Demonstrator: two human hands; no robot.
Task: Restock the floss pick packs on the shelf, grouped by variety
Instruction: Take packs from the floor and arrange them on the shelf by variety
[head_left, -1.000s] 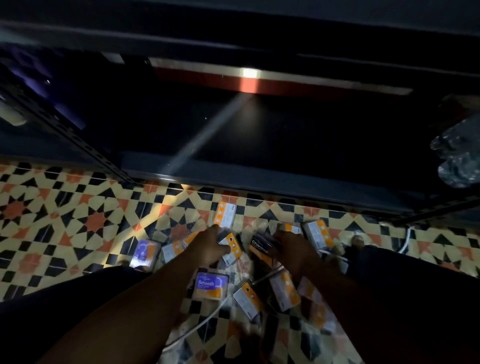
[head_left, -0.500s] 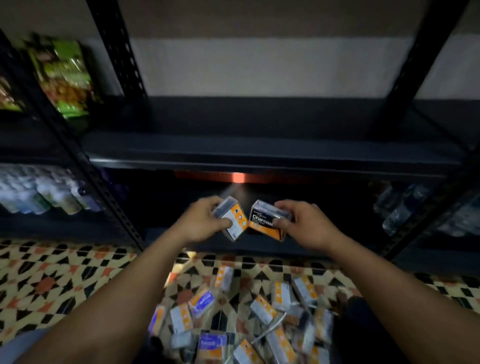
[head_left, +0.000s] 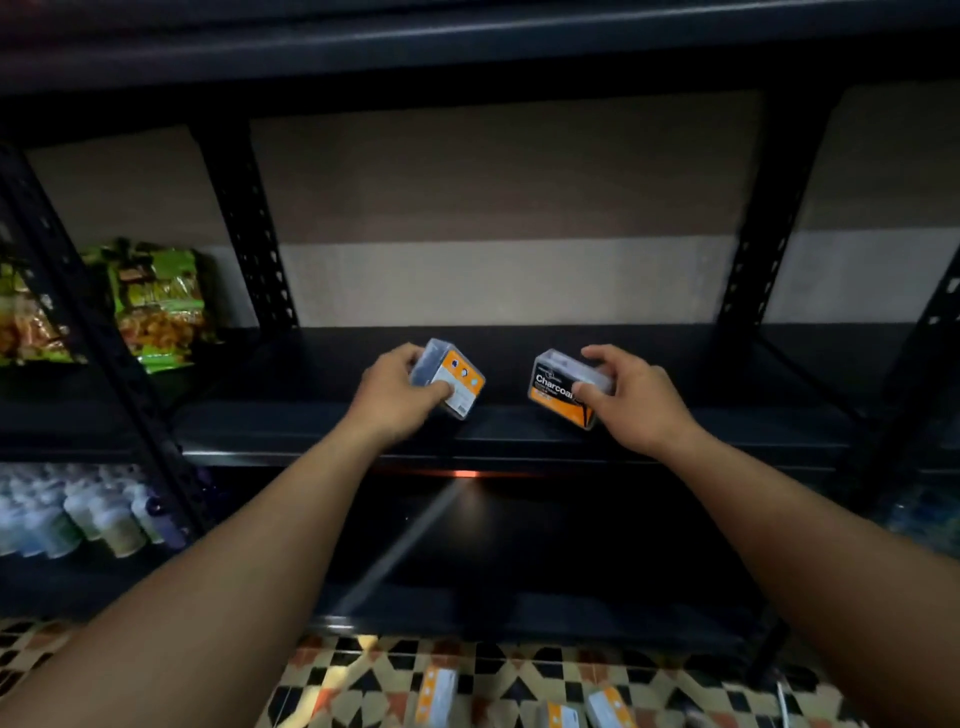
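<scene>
My left hand (head_left: 397, 395) grips a clear floss pick pack (head_left: 454, 376) whose white and orange back label faces me. My right hand (head_left: 631, 397) grips a second pack (head_left: 558, 389) with a black and orange "Charcoal" label. Both packs hover over the front part of the dark middle shelf (head_left: 519, 428), a short gap between them. Whether either pack touches the shelf board I cannot tell. More packs (head_left: 439, 696) lie on the patterned floor tiles at the bottom edge of the view.
Green snack bags (head_left: 156, 301) stand on the shelf bay to the left. Small bottles (head_left: 98, 519) fill the lower left bay. Black perforated uprights (head_left: 254, 228) frame the bay. The lower shelf (head_left: 519, 618) is dark with a streak of light.
Both hands took one pack each from the floor pile and lifted them up to the middle shelf. The view rose from the floor to the shelf, and the two packs moved apart.
</scene>
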